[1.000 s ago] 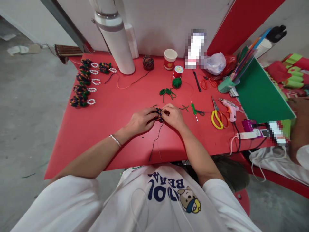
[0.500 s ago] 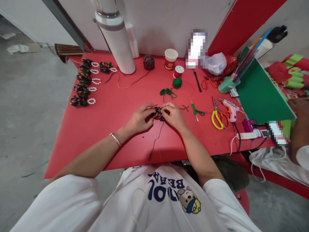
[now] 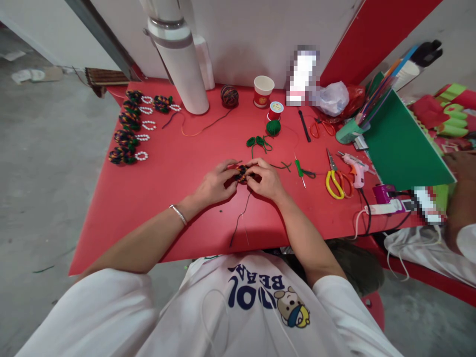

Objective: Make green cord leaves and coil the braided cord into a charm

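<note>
Between my two hands is a small crocheted piece of dark multicoloured yarn (image 3: 242,174), partly covered by fingers. My left hand (image 3: 220,181) pinches its left side, and my right hand (image 3: 265,179) grips its right side with thumb and fingertips. A dark yarn tail (image 3: 240,218) trails from the piece toward the table's front edge. Beyond my hands lie green crocheted leaves (image 3: 256,142) with loose yarn ends. A green-handled crochet hook (image 3: 299,168) rests to the right of my right hand.
The red table (image 3: 148,208) carries finished yarn pieces with bead loops (image 3: 124,136) at left. A white flask (image 3: 182,67), yarn ball (image 3: 229,96), paper cup (image 3: 263,91) and green yarn ball (image 3: 273,127) stand behind. Scissors (image 3: 334,183) and a pink glue gun (image 3: 357,171) lie right, near another person's arm (image 3: 459,198).
My right hand's fingers have shifted slightly on the crocheted piece, which now shows a little less between the hands. My left hand stays almost where it was.
</note>
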{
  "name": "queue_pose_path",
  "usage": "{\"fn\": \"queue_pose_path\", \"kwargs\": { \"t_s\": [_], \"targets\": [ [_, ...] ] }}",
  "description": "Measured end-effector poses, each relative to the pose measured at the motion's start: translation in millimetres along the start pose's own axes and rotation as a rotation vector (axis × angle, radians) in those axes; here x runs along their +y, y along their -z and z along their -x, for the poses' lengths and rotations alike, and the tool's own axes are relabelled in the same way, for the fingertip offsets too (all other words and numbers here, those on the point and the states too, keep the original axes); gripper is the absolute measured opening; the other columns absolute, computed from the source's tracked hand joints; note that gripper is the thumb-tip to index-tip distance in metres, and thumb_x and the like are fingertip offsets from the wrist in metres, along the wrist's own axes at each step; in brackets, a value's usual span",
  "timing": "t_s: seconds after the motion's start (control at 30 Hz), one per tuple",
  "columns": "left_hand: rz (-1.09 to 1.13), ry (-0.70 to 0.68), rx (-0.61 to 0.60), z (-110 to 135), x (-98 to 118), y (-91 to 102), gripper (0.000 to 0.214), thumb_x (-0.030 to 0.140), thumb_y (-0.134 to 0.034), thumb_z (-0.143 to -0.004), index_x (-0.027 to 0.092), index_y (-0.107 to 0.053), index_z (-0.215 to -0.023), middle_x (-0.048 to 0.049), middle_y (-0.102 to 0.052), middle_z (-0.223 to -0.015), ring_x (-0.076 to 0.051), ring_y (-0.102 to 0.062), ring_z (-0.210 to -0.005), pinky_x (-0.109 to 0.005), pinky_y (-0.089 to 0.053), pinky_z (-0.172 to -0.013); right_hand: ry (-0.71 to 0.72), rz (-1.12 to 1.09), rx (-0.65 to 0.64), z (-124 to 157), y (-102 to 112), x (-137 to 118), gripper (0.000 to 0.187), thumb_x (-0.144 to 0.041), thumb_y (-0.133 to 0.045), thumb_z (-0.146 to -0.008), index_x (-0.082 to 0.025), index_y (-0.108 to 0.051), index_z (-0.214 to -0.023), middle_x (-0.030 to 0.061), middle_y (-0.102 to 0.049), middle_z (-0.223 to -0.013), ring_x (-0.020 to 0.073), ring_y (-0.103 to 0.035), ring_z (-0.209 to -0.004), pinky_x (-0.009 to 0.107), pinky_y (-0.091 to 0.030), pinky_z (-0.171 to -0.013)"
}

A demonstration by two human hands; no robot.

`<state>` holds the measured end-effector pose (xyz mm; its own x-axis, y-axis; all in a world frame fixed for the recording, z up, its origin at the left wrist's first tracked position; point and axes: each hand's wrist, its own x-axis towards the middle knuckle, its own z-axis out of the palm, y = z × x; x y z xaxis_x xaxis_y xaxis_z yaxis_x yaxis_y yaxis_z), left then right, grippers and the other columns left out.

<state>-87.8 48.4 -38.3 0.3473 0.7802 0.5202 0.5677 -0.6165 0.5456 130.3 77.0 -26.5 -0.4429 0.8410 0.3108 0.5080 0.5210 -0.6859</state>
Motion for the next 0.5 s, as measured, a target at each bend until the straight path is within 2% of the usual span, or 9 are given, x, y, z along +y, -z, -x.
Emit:
{"fn": "queue_pose_path", "kwargs": {
  "t_s": [0.2, 0.3, 0.4, 0.5],
  "targets": [
    [-0.062, 0.009, -0.035, 1.6, 1.7, 1.2, 0.035, 0.02, -0.064, -0.09, 0.02, -0.071, -0.125, -0.0157, -0.063, -0.14, -0.027, -0.071, -0.117, -0.039, -0.063, -0.094, 0.007, 0.033, -0.02, 0.1, 2.1, -2.3, 0.013, -0.021, -0.064, -0.089, -0.024, -0.074, -0.096, 0.0067, -0.07, -0.119, 0.0207, -0.069, -0.103, 0.035, -0.056, -0.091],
    [-0.106, -0.02, -0.069, 1.4, 2.5, 1.7, 0.028, 0.025, -0.064, -0.094, 0.022, -0.075, -0.12, -0.0143, -0.064, -0.141, -0.025, -0.072, -0.113, -0.037, -0.063, -0.09, 0.009, 0.036, -0.024, -0.2, 2.6, -4.2, 0.013, -0.022, -0.064, -0.089, -0.024, -0.075, -0.095, 0.0065, -0.07, -0.118, 0.0208, -0.069, -0.104, 0.035, -0.056, -0.091],
    [-0.132, -0.034, -0.097, -0.8, 3.8, 2.0, 0.024, 0.032, -0.063, -0.097, 0.022, -0.077, -0.114, -0.014, -0.065, -0.14, -0.024, -0.073, -0.11, -0.036, -0.063, -0.089, 0.011, -0.017, 0.02, -2.0, 3.4, -2.2, 0.015, -0.02, -0.063, -0.088, -0.023, -0.075, -0.097, 0.0066, -0.071, -0.116, 0.0197, -0.069, -0.099, 0.034, -0.056, -0.089],
    [-0.163, -0.039, -0.119, -3.3, 5.3, 1.9, 0.027, 0.035, -0.062, -0.099, 0.023, -0.077, -0.117, -0.014, -0.065, -0.14, -0.025, -0.072, -0.113, -0.036, -0.062, -0.09, -0.065, -0.021, 0.101, -5.5, 7.0, 4.3, 0.021, -0.017, -0.06, -0.087, -0.023, -0.075, -0.1, 0.0059, -0.073, -0.107, 0.0183, -0.069, -0.089, 0.032, -0.056, -0.083]
  ]
}}
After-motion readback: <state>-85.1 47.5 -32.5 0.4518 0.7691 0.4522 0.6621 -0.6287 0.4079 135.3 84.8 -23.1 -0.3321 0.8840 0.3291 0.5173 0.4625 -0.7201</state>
